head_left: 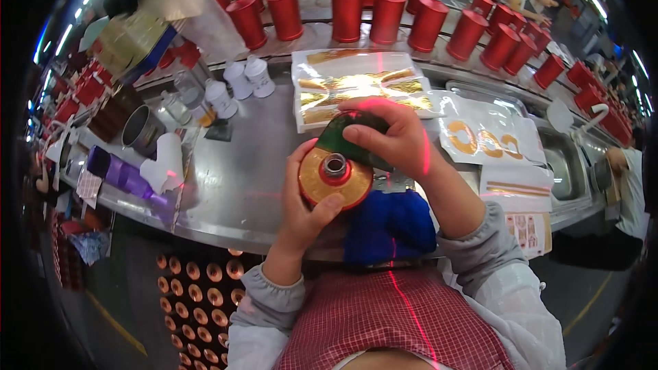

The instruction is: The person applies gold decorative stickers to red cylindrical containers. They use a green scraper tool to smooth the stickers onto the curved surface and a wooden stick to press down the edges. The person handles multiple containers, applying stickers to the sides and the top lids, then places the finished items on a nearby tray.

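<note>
My left hand (305, 216) is wrapped round a red bottle (319, 179) whose gold-covered shoulder and open clear neck face up. Its thumb lies on the bottle's lower rim. In my right hand (394, 133) is a flat dark green scraper (334, 138), pinched between thumb and fingers, its lower edge over the far side of the gold shoulder. Whether the scraper touches the gold surface, I cannot tell. A crumpled blue cloth (391, 226) lies at the table's front edge, below my right wrist. The lower body of the bottle is hidden beneath its shoulder.
Beyond the metal table (233, 192) stand several red bottles (346, 17). Gold foil sheets (363, 85) and a backing sheet with curved gold stickers (490, 140) lie ahead. White bottles (236, 82), a metal cup (142, 130) and a purple bottle (123, 175) are left; a sink (569, 171) is right.
</note>
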A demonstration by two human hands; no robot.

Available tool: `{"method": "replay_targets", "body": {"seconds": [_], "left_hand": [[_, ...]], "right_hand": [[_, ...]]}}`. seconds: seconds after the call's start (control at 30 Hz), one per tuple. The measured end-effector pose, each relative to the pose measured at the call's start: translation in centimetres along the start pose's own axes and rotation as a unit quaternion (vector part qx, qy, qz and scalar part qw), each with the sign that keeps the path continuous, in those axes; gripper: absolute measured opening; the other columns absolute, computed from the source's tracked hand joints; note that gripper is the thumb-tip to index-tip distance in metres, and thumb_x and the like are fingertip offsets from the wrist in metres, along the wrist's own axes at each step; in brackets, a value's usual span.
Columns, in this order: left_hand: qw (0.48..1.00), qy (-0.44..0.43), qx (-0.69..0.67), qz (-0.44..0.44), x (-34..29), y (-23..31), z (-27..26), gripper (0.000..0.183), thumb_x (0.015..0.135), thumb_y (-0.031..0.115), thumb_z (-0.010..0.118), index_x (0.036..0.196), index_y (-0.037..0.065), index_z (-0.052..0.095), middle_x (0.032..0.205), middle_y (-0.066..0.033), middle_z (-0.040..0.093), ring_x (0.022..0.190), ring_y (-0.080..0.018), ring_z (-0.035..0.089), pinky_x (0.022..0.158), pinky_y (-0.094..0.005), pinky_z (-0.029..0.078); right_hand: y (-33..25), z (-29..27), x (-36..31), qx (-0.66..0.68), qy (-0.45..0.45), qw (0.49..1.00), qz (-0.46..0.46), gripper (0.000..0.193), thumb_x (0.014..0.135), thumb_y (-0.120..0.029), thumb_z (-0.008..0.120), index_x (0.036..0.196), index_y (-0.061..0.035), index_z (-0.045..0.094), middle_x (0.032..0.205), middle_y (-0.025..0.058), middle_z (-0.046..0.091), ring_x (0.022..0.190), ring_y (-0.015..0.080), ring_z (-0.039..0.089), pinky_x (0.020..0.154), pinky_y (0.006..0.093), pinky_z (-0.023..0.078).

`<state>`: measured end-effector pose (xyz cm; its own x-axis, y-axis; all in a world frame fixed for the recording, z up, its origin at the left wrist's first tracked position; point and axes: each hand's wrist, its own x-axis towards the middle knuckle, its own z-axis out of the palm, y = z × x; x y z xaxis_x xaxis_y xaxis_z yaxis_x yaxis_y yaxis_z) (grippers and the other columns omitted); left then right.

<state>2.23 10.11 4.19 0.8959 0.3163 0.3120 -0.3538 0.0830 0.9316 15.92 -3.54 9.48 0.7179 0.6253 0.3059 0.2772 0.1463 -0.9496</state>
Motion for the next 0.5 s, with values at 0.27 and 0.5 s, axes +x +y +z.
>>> {"method": "replay_targets", "body": {"seconds": [0.27, 0.5], "left_hand": [[0.999, -0.03, -0.017, 0.0, 0.1, 0.0, -0.6, 0.082, 0.075, 0.028, 0.075, 0.139, -0.001, 0.033, 0.126, -0.014, 0.051, 0.116, -0.0204, 0.052, 0.1, -0.0333, 0.042], [0.999, -0.043, -0.028, -0.004, 0.5, -0.2, -1.0, 0.081, 0.074, 0.024, 0.076, 0.139, 0.0, 0.033, 0.127, -0.0131, 0.05, 0.118, -0.0199, 0.051, 0.101, -0.0332, 0.041]], "right_hand": [[0.5, 0.1, 0.7, -0.16, 0.039, 0.985, -0.039, 0.03, 0.086, -0.012, 0.069, 0.113, -0.0006, 0.064, 0.094, 0.0069, 0.069, 0.087, 0.0112, 0.063, 0.078, 0.0271, 0.052], [0.3, -0.5, 1.4, -0.329, 0.07, 0.937, -0.098, 0.032, 0.086, -0.013, 0.071, 0.115, -0.0014, 0.064, 0.096, 0.0066, 0.069, 0.085, 0.0114, 0.063, 0.075, 0.027, 0.052]]}}
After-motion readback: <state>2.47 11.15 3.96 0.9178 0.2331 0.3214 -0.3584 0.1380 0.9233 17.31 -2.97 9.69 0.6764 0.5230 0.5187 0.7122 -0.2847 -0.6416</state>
